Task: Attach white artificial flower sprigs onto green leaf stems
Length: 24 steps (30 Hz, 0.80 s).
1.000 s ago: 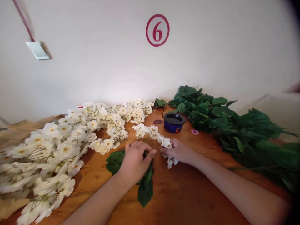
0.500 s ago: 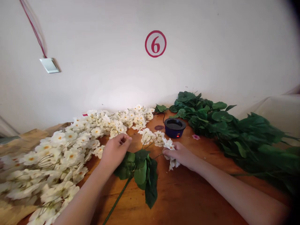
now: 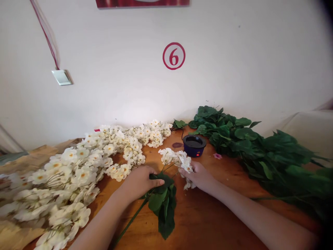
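Right now I see, from afar, the left hand (image 3: 142,182) half curled, its thumb over a leafy green stem (image 3: 157,201) at near centre; I cannot tell whether it grips. To its right, the right hand (image 3: 199,177) is closed around white blossoms (image 3: 178,159), near the dark blue pot (image 3: 193,150).

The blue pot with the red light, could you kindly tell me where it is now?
In the head view, the blue pot stands on the table right of centre, beyond the right hand, with the green leaf pile to its right.
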Available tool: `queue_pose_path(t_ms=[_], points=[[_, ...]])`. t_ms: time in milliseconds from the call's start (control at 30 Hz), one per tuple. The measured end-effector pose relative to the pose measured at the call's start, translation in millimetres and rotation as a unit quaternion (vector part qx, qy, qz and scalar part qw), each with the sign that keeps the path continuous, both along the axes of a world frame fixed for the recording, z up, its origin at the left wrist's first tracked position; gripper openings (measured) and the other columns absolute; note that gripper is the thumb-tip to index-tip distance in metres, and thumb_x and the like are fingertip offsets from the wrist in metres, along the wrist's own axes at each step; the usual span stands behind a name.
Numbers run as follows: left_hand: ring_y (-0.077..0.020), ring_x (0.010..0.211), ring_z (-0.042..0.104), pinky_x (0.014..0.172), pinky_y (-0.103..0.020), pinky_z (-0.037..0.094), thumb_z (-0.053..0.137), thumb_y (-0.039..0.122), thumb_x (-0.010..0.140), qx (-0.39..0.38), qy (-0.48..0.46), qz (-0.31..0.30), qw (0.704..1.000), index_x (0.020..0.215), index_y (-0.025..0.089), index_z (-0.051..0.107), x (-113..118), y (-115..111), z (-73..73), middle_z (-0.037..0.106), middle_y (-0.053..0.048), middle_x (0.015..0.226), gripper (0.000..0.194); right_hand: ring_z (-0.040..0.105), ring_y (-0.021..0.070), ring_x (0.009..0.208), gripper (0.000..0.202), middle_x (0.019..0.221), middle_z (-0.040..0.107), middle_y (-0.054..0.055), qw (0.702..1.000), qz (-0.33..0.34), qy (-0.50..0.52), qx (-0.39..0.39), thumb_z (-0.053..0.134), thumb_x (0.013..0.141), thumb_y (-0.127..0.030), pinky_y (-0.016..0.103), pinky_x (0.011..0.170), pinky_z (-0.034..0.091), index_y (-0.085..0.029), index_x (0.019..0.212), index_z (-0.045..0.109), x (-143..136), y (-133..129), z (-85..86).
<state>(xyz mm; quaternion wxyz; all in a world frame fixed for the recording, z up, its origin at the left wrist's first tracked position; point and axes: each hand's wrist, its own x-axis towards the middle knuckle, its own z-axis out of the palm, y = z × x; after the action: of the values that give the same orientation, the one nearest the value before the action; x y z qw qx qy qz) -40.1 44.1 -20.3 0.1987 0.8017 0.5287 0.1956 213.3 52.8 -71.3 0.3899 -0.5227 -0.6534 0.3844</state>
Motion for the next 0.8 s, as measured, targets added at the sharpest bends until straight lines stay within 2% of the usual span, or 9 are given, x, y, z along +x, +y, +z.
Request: queue_pose_path(t_ms=[167,267,333,433,533,633,700,733,800], points=[[-0.0214,0.076,0.061,0.068,-0.029,0.038,0.061,0.044,0.079,-0.004,-0.011,-0.053,0.999,0.078,0.023,0.071,4,2,-4.2,0.07,-0.003,0.08,0.023,0.06,0.0162,0.065,0.026,0.076,0.066,0.004,0.998,-0.027,-0.024,0.057,0.063,0.081,-0.041,0.025,0.056,0.046,-0.016,0.089,0.062,-2,-3,3.6],[-0.0186,0.068,0.057,0.063,-0.028,0.037,0.058,0.038,0.082,0.002,-0.023,-0.044,0.999,0.067,0.021,0.065,6,3,-6.2,0.066,-0.002,0.072,0.024,0.063,0.0189,0.071,0.027,0.081,0.069,0.005,0.997,-0.029,-0.015,0.069,0.063,0.082,-0.04,0.027,0.061,0.049,-0.016,0.093,0.063,-2,-7,7.0],[-0.0183,0.068,0.056,0.063,-0.028,0.037,0.058,0.037,0.082,0.001,-0.067,-0.022,0.998,0.067,0.02,0.064,6,4,-6.3,0.064,-0.002,0.07,0.023,0.065,0.0208,0.081,0.029,0.091,0.07,0.005,0.997,-0.021,0.008,0.076,0.063,0.082,-0.04,0.03,0.072,0.051,-0.017,0.1,0.063,-3,-10,9.3],[-0.0173,0.068,0.056,0.063,-0.028,0.04,0.056,0.04,0.084,-0.02,-0.204,0.003,0.979,0.074,0.019,0.063,6,3,-3.0,0.063,-0.001,0.071,0.024,0.064,0.0219,0.096,0.039,0.107,0.068,0.006,0.995,-0.019,0.06,0.083,0.063,0.084,-0.043,0.033,0.086,0.05,-0.02,0.115,0.058,-4,-16,12.8],[-0.0139,0.061,0.054,0.06,-0.025,0.041,0.062,0.042,0.082,-0.054,-0.37,0.028,0.927,0.078,0.018,0.062,7,0,4.5,0.06,0.001,0.068,0.025,0.061,0.0198,0.093,0.057,0.116,0.061,0.007,0.985,-0.031,0.145,0.091,0.064,0.083,-0.05,0.031,0.079,0.052,-0.024,0.13,0.044,-5,-20,14.6],[-0.012,0.056,0.054,0.057,-0.024,0.043,0.071,0.042,0.075,-0.091,-0.535,0.054,0.838,0.082,0.018,0.062,10,-4,12.7,0.061,0.001,0.067,0.027,0.058,0.0184,0.089,0.07,0.125,0.052,0.008,0.966,-0.019,0.231,0.11,0.067,0.08,-0.053,0.027,0.065,0.052,-0.03,0.136,0.033,-6,-20,13.1],[-0.0113,0.056,0.056,0.057,-0.023,0.045,0.078,0.036,0.069,-0.096,-0.627,0.057,0.771,0.083,0.018,0.063,13,-8,16.3,0.063,0.001,0.069,0.028,0.057,0.0187,0.09,0.067,0.127,0.048,0.008,0.962,0.012,0.25,0.106,0.069,0.078,-0.053,0.028,0.064,0.052,-0.031,0.133,0.037,-8,-22,11.8],[-0.0109,0.057,0.057,0.057,-0.023,0.046,0.079,0.032,0.066,-0.094,-0.656,0.056,0.747,0.083,0.018,0.063,15,-9,17.3,0.064,0.001,0.07,0.028,0.057,0.0192,0.091,0.064,0.127,0.048,0.009,0.962,0.033,0.253,0.097,0.068,0.078,-0.054,0.029,0.066,0.052,-0.03,0.131,0.041,-10,-24,11.5],[-0.0104,0.057,0.058,0.057,-0.022,0.046,0.08,0.026,0.062,-0.093,-0.676,0.047,0.729,0.08,0.018,0.062,19,-14,17.6,0.065,0.002,0.07,0.027,0.058,0.0208,0.095,0.057,0.124,0.052,0.009,0.96,0.088,0.26,0.063,0.065,0.08,-0.058,0.032,0.076,0.052,-0.028,0.126,0.049,-17,-29,12.0]])
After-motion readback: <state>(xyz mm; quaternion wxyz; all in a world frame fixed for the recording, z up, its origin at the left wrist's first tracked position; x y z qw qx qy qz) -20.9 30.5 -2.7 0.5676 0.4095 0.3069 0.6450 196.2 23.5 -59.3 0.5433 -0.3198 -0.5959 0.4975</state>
